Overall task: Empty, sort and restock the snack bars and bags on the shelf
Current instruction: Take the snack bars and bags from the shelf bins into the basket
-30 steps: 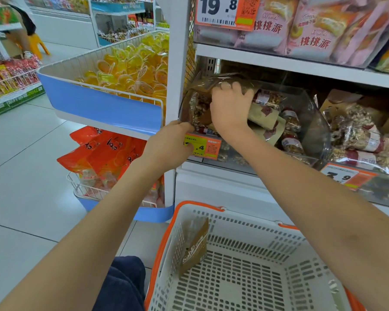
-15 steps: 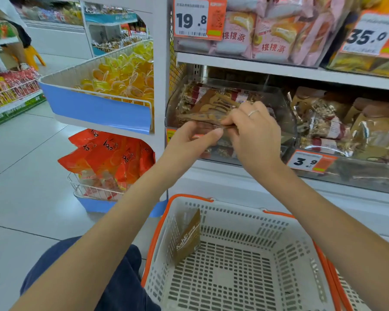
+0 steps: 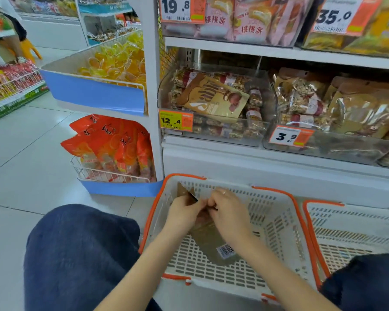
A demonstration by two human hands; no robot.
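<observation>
Both my hands are down inside the white and orange basket [image 3: 276,223] on the floor. My left hand [image 3: 184,213] and my right hand [image 3: 228,215] pinch the top edge of a brown snack bag [image 3: 213,243], which hangs into the basket with its barcode side towards me. Another brown bag [image 3: 184,191] leans against the basket's far left wall. On the shelf, a clear bin [image 3: 259,108] holds a beige snack bag [image 3: 213,97] lying on several nut bars. A neighbouring clear bin [image 3: 328,149] holds nut bars and brown bags.
A second white and orange basket [image 3: 355,223] stands at the right. Left of the shelf post, a blue-fronted wire bin [image 3: 94,93] holds yellow sweets above orange bags [image 3: 112,142]. My knees [image 3: 81,254] flank the basket. A person stands far left.
My hands have drawn a brown bag out of the shelf bin and lowered it into the basket. The view has tilted down.
</observation>
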